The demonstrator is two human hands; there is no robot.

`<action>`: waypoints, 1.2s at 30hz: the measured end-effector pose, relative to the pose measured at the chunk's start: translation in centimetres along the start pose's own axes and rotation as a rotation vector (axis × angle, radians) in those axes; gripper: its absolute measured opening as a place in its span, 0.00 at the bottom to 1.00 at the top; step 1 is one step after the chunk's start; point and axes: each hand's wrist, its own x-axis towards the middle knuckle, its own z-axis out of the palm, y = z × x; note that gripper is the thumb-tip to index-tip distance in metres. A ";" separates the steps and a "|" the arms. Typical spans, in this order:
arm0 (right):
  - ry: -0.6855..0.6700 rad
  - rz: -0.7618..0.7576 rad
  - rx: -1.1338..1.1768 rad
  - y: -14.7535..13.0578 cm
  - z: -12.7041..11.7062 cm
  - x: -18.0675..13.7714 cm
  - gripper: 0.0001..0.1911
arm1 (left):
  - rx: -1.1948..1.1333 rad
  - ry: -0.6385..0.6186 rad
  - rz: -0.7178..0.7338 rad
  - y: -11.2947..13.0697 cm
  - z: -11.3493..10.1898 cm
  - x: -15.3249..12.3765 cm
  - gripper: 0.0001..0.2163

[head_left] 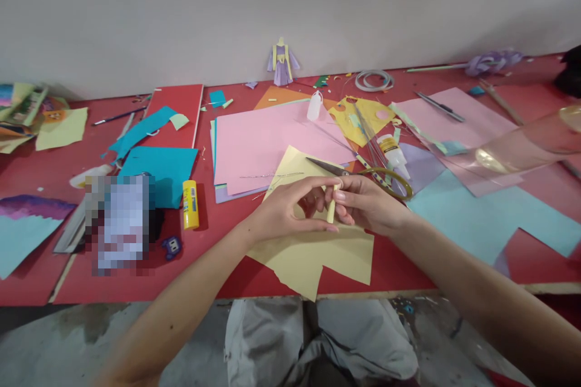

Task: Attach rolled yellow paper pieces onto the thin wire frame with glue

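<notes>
Between my two hands is a small rolled or folded strip of pale yellow paper (331,208), held near-upright. My left hand (293,205) curves around its left side, thumb at the lower end and fingertips at the top. The thumb and fingers of my right hand (370,201) pinch the strip from the right. Beneath both hands lies a cut sheet of pale yellow paper (327,257). Scissors with olive handles (390,181) rest just behind my right hand, blades pointing left.
A yellow glue stick (191,205) stands left of my hands. Behind are stacked pink sheets (267,139), a white bottle (315,106) and a glue bottle (394,154). A paper dress figure (282,63) leans on the wall. A clear plastic bottle (531,139) lies at right.
</notes>
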 end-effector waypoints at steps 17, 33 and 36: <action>0.024 0.031 -0.020 -0.1 0.2 -0.2 0.17 | -0.019 0.030 0.051 0.0 0.4 -0.1 0.29; 0.044 -0.009 0.002 0.0 0.4 0.1 0.15 | 0.141 0.072 0.077 0.2 -0.3 -0.1 0.26; 0.056 -0.030 -0.011 -0.1 0.4 0.1 0.15 | 0.214 0.066 0.073 0.1 -0.6 -0.2 0.26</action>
